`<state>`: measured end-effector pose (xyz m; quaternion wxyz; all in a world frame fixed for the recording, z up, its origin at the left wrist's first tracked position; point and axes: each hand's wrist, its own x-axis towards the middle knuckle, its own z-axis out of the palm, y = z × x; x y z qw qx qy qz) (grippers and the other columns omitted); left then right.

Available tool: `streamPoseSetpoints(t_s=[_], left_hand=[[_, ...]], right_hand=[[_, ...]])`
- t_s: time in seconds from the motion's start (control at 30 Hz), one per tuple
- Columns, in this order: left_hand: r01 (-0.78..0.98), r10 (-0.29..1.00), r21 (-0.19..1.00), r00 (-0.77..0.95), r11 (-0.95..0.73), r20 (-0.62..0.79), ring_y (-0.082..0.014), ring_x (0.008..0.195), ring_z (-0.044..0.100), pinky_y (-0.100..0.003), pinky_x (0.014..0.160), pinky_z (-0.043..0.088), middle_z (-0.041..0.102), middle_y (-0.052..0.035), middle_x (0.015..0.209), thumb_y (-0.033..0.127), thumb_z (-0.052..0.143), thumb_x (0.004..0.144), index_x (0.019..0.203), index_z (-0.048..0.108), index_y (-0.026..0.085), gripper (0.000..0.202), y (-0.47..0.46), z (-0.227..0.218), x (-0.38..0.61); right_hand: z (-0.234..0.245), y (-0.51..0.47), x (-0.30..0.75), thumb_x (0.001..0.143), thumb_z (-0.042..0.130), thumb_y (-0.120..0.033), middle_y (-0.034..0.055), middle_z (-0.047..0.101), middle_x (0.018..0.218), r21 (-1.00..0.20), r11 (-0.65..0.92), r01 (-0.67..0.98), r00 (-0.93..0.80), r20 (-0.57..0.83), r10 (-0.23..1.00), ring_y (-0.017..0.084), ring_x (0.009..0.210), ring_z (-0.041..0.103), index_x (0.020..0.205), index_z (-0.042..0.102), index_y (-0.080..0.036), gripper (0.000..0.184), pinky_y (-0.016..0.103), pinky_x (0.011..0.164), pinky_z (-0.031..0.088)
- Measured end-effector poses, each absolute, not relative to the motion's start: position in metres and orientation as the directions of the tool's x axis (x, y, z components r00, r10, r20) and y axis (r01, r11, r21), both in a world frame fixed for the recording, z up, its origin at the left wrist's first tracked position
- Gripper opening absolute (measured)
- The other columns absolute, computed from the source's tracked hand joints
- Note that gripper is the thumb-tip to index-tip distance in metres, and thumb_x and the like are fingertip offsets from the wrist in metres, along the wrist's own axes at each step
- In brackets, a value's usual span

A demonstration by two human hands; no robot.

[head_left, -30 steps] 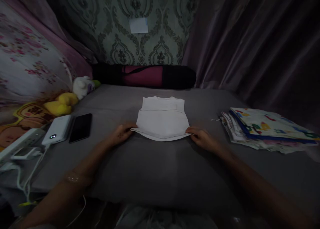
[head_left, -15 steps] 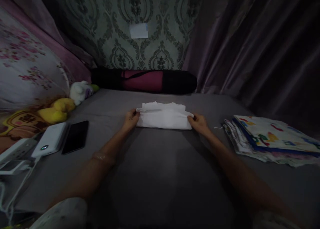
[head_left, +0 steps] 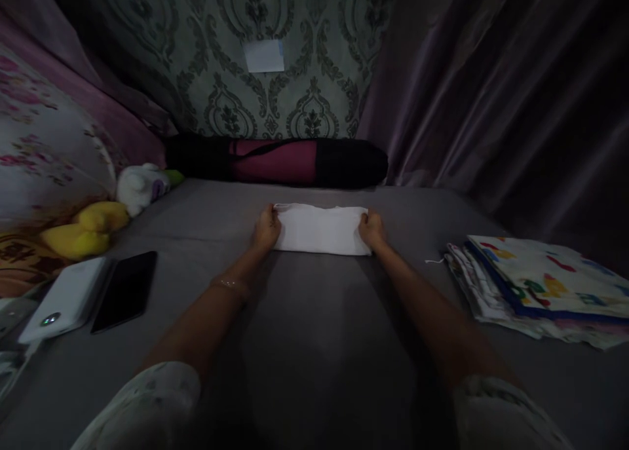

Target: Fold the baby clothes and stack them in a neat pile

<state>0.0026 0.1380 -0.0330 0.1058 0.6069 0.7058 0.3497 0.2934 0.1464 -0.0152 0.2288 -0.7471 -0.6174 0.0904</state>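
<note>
A white folded cloth (head_left: 322, 230), a garment by its look, lies as a narrow band on the grey sheet (head_left: 314, 319). Its left end is pinched in my left hand (head_left: 268, 228), which wears a thin bracelet at the wrist. At the other end my right hand (head_left: 372, 228) is closed on the edge of the same cloth. The fingertips of both hands are partly hidden behind the fabric. What kind of garment it is, I cannot tell.
To the right lies a stack of folded clothes (head_left: 555, 280). On the left are a black phone (head_left: 126, 289), a white power bank (head_left: 66, 299) with a cable, and plush toys (head_left: 88, 227). A black and pink long bag (head_left: 275, 162) runs along the wall.
Both hands have brought the cloth's near flap up and over, so the strip that stuck out behind is now covered. The hands sit slightly closer together. The view has shifted a little.
</note>
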Motion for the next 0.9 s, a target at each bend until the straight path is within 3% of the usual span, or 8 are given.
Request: streamPoseSetpoints(t_s=[0.13,0.53,0.9], left_hand=[[0.797,0.931,0.604,-0.217,-0.004,0.294,-0.0274,0.096,0.063,-0.037,0.080,0.046,0.065,-0.0127,0.103,0.023,0.034,0.094,0.114,0.054,0.019,0.029,0.143,-0.031,0.006],[0.879,0.947,0.459,-0.248,0.131,0.204,-0.0322,0.095,0.065,-0.040,0.076,0.048,0.063,-0.0186,0.109,0.018,0.038,0.090,0.112,0.054,0.017,0.027,0.153,-0.032,0.015],[0.843,0.926,0.472,-0.356,0.259,0.127,-0.0349,0.102,0.065,-0.043,0.082,0.048,0.063,-0.0252,0.112,0.024,0.038,0.092,0.114,0.051,0.011,0.029,0.156,-0.030,0.017]], right_hand=[[-0.016,0.146,0.289,0.100,0.029,-0.026,0.0172,0.066,0.110,-0.421,-0.105,0.901,0.192,0.168,0.967,0.025,0.100,0.064,0.120,0.055,-0.012,0.035,0.032,0.081,0.045],[-0.026,0.156,0.284,0.102,0.025,-0.026,0.0204,0.065,0.110,-0.286,-0.158,0.945,0.211,0.166,0.963,0.027,0.102,0.065,0.119,0.054,-0.011,0.036,0.037,0.087,0.045],[-0.031,0.168,0.284,0.097,0.037,-0.024,0.0245,0.067,0.106,-0.337,-0.295,0.894,0.356,0.135,0.924,0.033,0.100,0.066,0.113,0.059,-0.006,0.033,0.042,0.085,0.048]])
